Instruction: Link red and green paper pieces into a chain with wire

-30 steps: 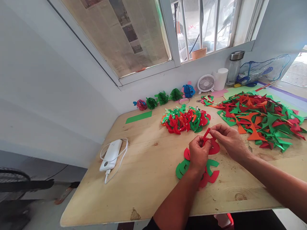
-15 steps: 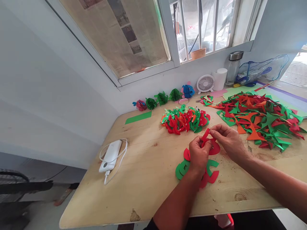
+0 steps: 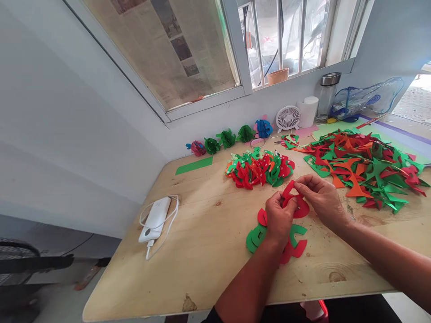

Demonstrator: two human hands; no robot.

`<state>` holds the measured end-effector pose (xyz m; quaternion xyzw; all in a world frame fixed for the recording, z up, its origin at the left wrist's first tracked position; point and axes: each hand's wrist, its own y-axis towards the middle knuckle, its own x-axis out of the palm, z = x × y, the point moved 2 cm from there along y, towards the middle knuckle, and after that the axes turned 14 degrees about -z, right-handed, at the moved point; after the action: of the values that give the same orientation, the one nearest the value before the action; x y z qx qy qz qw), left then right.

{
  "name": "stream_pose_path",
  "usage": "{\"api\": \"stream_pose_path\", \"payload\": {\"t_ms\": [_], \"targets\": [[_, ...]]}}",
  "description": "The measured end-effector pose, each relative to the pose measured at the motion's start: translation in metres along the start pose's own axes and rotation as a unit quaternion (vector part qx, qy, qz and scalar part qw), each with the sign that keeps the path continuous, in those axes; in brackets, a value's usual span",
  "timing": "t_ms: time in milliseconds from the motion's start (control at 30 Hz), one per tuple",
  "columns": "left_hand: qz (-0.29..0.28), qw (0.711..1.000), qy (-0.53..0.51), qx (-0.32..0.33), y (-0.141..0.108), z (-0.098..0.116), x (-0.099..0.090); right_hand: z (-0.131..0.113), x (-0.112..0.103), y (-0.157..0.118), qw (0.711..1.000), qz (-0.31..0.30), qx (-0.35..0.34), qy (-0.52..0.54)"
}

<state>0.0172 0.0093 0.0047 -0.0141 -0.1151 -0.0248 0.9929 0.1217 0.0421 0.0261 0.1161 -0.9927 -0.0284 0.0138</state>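
A curved red paper piece (image 3: pixel 302 207) is gripped between the fingers of my left hand (image 3: pixel 279 214), above the right part of the table. My right hand (image 3: pixel 315 194) pinches the upper tip of the red paper with thumb and forefinger. Beneath and around my left hand lie green cut pieces (image 3: pixel 255 238) and red cut pieces (image 3: pixel 299 249), partly hidden by the hand and forearm. Just beyond my hands sits a heap of folded red and green cutouts (image 3: pixel 259 168).
Paper scraps (image 3: pixel 367 168) pile up at the right. A white power bank (image 3: pixel 157 215) with its cable lies left, near a green strip (image 3: pixel 194 165). Along the wall stand paper ornaments (image 3: pixel 226 138), a small fan (image 3: pixel 288 118), a white roll (image 3: pixel 308 112) and a glass bottle (image 3: pixel 327 98).
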Motion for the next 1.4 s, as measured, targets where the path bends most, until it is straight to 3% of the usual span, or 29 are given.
{"api": "stream_pose_path", "payload": {"t_ms": [333,533,1400], "targets": [[0.012,0.999,-0.012,-0.029,-0.0007,0.0019,0.0008,-0.0025,0.0000,-0.0007,1.000,0.003,-0.006,-0.011],[0.004,1.000,-0.009,-0.012,0.0000,-0.0015,-0.0001,-0.0012,-0.0006,-0.0004,1.000,-0.001,-0.012,-0.028],[0.008,1.000,-0.002,-0.009,0.0009,-0.0043,-0.0025,-0.0006,0.0011,-0.0005,0.999,-0.014,-0.009,0.051]]}}
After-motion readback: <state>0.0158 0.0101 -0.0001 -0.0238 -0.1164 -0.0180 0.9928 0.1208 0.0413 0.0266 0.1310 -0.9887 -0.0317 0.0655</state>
